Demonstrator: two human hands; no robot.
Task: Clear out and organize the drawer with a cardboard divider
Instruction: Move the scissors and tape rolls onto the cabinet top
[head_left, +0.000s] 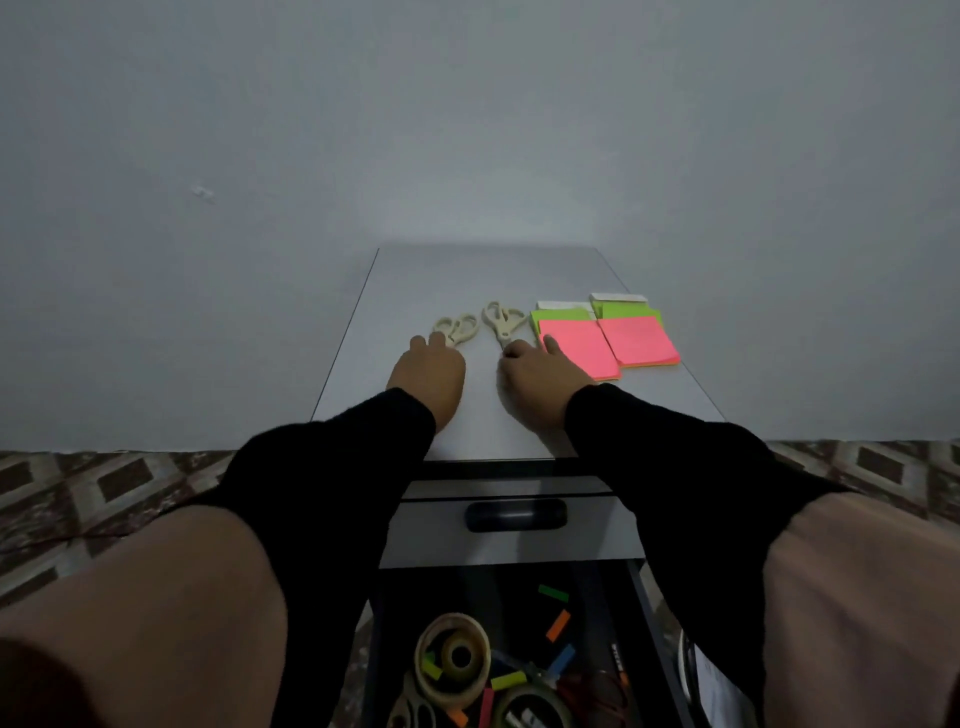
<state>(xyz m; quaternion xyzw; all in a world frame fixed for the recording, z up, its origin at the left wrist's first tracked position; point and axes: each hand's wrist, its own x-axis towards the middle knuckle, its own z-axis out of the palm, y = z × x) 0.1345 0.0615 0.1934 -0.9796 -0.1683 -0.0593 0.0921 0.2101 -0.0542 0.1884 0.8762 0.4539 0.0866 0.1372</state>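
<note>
On a grey cabinet top (519, 280), the left hand (430, 370) touches one pair of cream scissors (457, 328). The right hand (540, 371) touches another pair (501, 319), just left of pink sticky notes (582, 345). Whether either hand grasps them cannot be told.

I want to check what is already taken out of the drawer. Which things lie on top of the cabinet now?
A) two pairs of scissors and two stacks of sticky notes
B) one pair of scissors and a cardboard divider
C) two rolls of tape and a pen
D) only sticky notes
A: two cream pairs of scissors lie on the cabinet top beside two pink-topped stacks of sticky notes; the tape rolls are in the open drawer.
</note>
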